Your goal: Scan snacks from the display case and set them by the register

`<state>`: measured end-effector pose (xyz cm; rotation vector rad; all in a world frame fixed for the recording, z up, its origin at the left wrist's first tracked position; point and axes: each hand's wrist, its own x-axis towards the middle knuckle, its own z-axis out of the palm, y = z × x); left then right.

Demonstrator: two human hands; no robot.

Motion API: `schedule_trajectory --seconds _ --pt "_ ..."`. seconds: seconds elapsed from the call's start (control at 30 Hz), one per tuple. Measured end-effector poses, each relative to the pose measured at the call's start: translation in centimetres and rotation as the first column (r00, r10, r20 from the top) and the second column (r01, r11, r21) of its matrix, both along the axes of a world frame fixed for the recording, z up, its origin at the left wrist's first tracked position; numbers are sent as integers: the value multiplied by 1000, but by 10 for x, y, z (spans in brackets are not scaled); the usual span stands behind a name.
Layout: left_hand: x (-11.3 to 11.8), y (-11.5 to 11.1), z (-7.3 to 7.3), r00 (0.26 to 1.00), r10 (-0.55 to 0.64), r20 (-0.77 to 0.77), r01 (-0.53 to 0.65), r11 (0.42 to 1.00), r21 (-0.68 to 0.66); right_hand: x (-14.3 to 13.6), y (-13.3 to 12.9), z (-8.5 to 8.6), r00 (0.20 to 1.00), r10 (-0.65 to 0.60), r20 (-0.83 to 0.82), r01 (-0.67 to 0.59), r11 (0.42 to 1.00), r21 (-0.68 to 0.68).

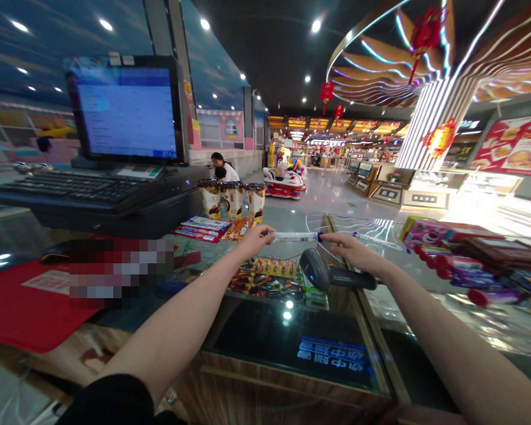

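My left hand (257, 241) is closed with a pinch on the left end of a slim whitish packet (294, 236) with printing along it and a blue tip. At the blue right end are the fingertips of my right hand (356, 251), so the packet lies level between both hands above the glass counter. A black handheld barcode scanner (318, 270) rests on the glass just below my right hand. Behind that hand lies another slim, pale packet (378, 241) with blue on it. What the packets contain is too blurred to tell.
On the left stand a monitor (128, 112), a keyboard (66, 190) and a red mat (35, 307). Three lidded cups (232, 199) and snack packs (201, 228) sit behind my left hand. Boxed sweets (433, 230) line the right. Small goods (269, 277) show under glass. A person (230, 171) sits beyond.
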<state>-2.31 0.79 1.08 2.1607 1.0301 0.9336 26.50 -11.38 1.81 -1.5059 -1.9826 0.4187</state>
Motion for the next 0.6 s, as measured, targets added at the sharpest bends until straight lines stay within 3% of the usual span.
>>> schedule_trajectory --seconds 0.13,0.37,0.47,0.6 --pt "2 1 1 995 44 91 -45 999 8 -3 2 0 992 -13 125 5 998 63" --pt "3 -6 11 990 131 60 -138 981 135 -17 5 11 937 -167 307 156 986 57" --pt "2 -11 15 980 187 71 -197 962 191 -31 2 19 905 -228 358 233 972 30" --pt "-5 -10 18 953 277 124 -301 917 261 -50 1 28 883 -228 411 240 971 23"
